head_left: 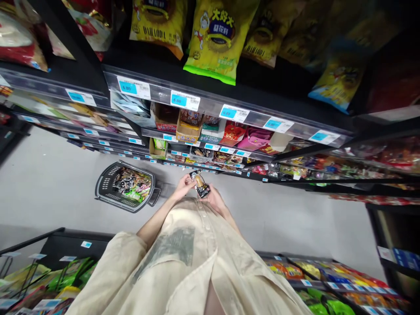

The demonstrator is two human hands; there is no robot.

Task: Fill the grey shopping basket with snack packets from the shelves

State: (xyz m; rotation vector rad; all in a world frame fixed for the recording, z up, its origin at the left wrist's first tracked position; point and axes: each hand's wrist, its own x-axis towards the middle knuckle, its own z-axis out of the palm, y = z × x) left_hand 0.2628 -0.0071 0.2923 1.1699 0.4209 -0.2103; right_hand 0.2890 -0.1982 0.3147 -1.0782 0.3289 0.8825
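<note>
A small dark snack packet (200, 184) with a gold label is held in front of my body, over the grey floor. My left hand (182, 187) pinches its upper left end. My right hand (214, 199) supports it from below and to the right. Both hands sit just above the hem of my cream shirt. A dark plastic shopping basket (104, 189) holding several small snack packs stands on the floor to the left of my hands.
Store shelves (210, 105) with blue price tags run across in front, stocked with yellow snack bags (219, 39), cartons and small packets. More shelves of packaged goods lie behind at the lower left and lower right. The grey aisle floor (49, 183) runs between them.
</note>
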